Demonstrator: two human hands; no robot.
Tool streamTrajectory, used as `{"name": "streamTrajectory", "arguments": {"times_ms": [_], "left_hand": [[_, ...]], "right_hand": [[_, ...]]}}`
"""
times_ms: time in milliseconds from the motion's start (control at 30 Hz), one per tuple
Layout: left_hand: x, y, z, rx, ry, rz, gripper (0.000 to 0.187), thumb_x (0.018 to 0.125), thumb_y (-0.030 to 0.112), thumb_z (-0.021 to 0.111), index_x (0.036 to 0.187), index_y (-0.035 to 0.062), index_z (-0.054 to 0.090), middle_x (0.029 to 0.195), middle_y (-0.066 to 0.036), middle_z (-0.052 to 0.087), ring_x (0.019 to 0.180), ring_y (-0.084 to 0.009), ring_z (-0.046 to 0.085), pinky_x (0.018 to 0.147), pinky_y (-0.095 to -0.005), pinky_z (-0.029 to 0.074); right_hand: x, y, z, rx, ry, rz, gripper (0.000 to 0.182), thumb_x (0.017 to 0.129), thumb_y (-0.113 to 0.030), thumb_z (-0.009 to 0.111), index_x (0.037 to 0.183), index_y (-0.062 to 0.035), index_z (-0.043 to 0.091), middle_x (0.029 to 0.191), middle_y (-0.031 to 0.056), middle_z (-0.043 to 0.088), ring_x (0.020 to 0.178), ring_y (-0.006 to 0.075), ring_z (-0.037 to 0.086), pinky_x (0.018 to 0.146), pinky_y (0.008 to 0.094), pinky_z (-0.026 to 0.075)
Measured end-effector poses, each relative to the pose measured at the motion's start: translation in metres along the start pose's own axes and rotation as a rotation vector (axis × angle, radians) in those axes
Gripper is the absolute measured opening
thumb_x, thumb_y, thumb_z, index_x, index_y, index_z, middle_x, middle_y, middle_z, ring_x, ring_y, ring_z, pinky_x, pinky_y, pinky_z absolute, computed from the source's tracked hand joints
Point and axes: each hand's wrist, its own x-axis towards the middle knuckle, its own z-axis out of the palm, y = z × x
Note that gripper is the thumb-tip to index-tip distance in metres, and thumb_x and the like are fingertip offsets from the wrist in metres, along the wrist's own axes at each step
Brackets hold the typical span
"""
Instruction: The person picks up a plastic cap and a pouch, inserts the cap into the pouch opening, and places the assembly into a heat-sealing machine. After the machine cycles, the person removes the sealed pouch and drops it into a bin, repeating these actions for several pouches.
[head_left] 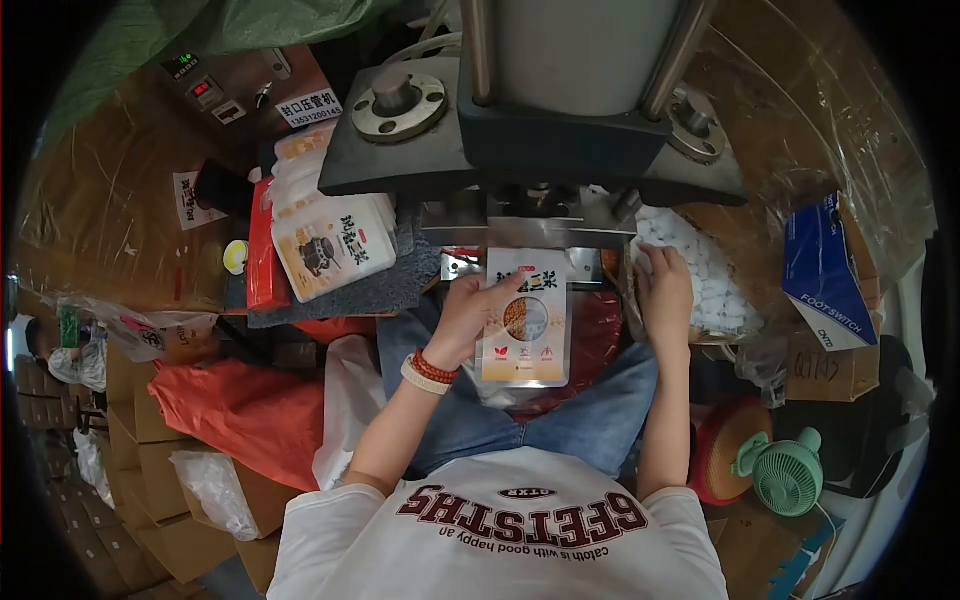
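Observation:
My left hand (468, 318) is closed on the upper left edge of a printed pouch (525, 345), thumb on its front. The pouch is white and silver with a round picture of beans and small red icons. Its top reaches under the metal jaw (560, 232) of a press. My right hand (664, 292) is at the left edge of a pile of small white pieces (705, 272), its fingers bent. What its fingertips hold, if anything, I cannot make out.
A stack of similar pouches (345, 245) lies at left beside a red box (264, 250) on grey cloth (345, 306). The press head (565, 140) overhangs the work spot. At right stand a blue foot switch box (828, 265) and a green fan (787, 477).

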Motion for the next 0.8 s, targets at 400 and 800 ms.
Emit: {"name": "streamTrajectory", "arguments": {"times_ms": [400,800], "left_hand": [[-0.078,0.035,-0.119,1.859,0.435,0.703,0.061,0.077,0.024,0.071,0.133,0.0114,0.050,0.134,-0.009,0.053,0.123,-0.0293,0.050,0.102,-0.0437,0.038],[-0.120,0.017,-0.017,1.363,0.323,1.056,0.032,0.068,-0.005,0.059,0.096,0.0059,0.070,0.097,-0.007,0.071,0.095,-0.0252,0.067,0.080,-0.0326,0.053]], "right_hand": [[0.004,-0.001,-0.012,-0.155,-0.065,-0.124,0.026,0.079,-0.008,0.064,0.105,-0.0036,0.063,0.094,0.0115,0.058,0.092,0.0304,0.054,0.079,0.0398,0.042],[-0.036,-0.117,-0.060,0.397,-0.042,-0.628,0.029,0.068,-0.001,0.070,0.097,-0.0015,0.066,0.088,0.0088,0.061,0.081,0.0274,0.058,0.081,0.0385,0.045]]}}
